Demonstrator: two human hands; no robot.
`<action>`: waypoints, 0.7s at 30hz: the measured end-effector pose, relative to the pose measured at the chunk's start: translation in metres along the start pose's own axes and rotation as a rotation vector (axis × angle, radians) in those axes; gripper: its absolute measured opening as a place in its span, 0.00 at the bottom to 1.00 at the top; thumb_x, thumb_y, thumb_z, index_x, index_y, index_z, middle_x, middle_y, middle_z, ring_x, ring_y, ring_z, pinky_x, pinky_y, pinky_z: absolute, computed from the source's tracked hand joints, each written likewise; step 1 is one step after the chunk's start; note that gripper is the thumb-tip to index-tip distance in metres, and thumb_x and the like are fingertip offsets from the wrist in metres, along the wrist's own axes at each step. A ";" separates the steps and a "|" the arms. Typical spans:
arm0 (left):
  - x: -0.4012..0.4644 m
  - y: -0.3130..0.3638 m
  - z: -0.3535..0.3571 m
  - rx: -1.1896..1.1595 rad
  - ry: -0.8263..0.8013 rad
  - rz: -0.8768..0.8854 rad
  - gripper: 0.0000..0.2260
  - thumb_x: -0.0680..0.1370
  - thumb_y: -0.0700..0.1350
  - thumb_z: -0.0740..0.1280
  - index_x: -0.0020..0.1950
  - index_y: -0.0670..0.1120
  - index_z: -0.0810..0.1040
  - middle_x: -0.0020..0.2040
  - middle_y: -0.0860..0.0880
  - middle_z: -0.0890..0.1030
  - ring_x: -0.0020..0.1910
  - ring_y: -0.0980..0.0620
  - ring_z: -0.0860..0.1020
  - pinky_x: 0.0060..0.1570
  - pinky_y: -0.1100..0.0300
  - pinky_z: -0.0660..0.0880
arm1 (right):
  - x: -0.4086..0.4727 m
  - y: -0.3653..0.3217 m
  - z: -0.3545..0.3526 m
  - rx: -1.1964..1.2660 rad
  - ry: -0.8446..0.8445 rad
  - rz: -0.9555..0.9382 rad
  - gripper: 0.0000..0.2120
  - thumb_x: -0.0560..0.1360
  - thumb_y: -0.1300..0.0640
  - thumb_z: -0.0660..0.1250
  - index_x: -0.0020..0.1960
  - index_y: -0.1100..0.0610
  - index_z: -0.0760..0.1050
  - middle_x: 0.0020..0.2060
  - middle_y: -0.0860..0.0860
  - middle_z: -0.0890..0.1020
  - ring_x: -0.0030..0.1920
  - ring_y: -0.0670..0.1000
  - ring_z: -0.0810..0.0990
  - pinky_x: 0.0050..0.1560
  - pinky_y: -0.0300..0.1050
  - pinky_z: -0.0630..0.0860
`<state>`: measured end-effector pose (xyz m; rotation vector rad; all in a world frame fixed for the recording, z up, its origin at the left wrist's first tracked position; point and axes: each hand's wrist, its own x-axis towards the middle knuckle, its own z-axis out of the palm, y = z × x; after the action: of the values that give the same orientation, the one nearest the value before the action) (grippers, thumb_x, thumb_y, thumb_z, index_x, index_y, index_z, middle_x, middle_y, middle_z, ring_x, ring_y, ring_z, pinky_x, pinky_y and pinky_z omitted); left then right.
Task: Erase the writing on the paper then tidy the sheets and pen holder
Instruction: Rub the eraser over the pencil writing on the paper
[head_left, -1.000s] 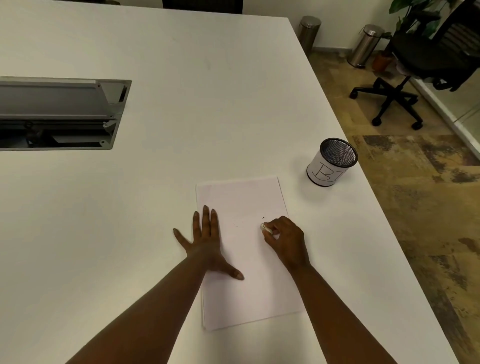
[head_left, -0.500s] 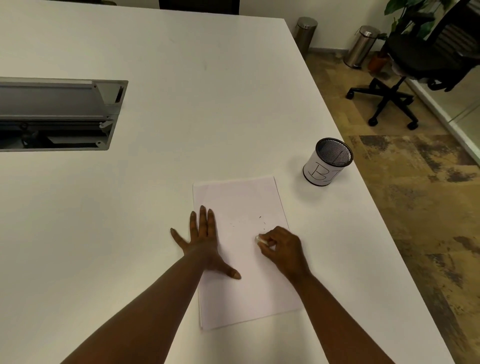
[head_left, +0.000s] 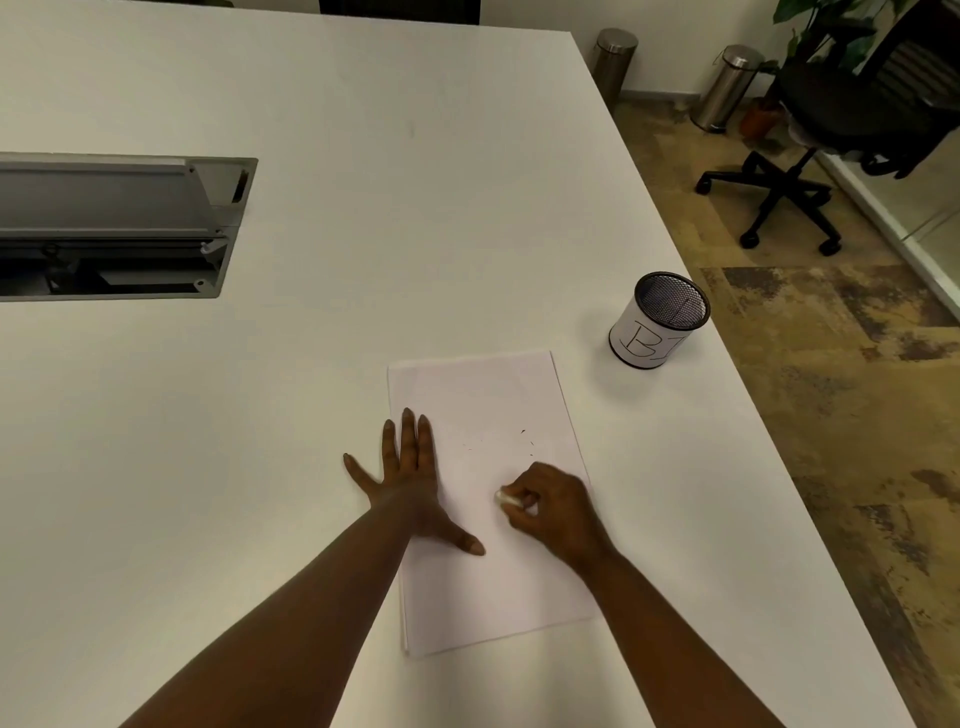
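A person's left hand (head_left: 410, 478) lies spread flat, pinning the paper (head_left: 488, 499) to the white surface (head_left: 363, 156), while the right hand (head_left: 553, 506) pinches a white eraser (head_left: 506, 499) mid-sheet. Erasing appears underway; faint specks beyond want rubbing next. The mesh pen holder (head_left: 657, 327) stands farther right.

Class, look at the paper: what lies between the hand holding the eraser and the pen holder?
In the head view, between the right hand and the pen holder lie a few dark specks on the paper, then bare table.
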<state>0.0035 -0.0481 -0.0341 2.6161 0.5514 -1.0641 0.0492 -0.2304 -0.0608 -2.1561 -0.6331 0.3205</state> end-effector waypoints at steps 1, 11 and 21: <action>0.000 0.000 0.000 0.000 0.000 -0.001 0.72 0.51 0.73 0.72 0.69 0.45 0.21 0.69 0.47 0.20 0.70 0.44 0.23 0.62 0.26 0.34 | 0.005 0.003 -0.006 -0.017 0.036 0.009 0.04 0.65 0.64 0.73 0.37 0.59 0.79 0.33 0.46 0.75 0.33 0.35 0.75 0.36 0.25 0.69; 0.001 0.002 0.000 -0.014 -0.001 -0.003 0.72 0.52 0.72 0.72 0.69 0.45 0.21 0.69 0.47 0.20 0.70 0.44 0.23 0.62 0.27 0.34 | 0.017 -0.007 -0.005 0.068 0.103 0.171 0.05 0.64 0.62 0.75 0.38 0.60 0.81 0.32 0.49 0.80 0.30 0.43 0.76 0.37 0.36 0.75; 0.003 0.000 0.003 -0.024 0.023 0.008 0.72 0.52 0.72 0.72 0.69 0.45 0.21 0.70 0.48 0.21 0.70 0.45 0.23 0.61 0.27 0.33 | 0.034 -0.008 -0.008 -0.034 0.107 0.181 0.06 0.66 0.63 0.74 0.41 0.62 0.80 0.37 0.53 0.81 0.33 0.46 0.76 0.39 0.38 0.75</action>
<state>0.0032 -0.0489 -0.0382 2.6109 0.5543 -1.0193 0.0784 -0.2131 -0.0503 -2.2522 -0.3863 0.2909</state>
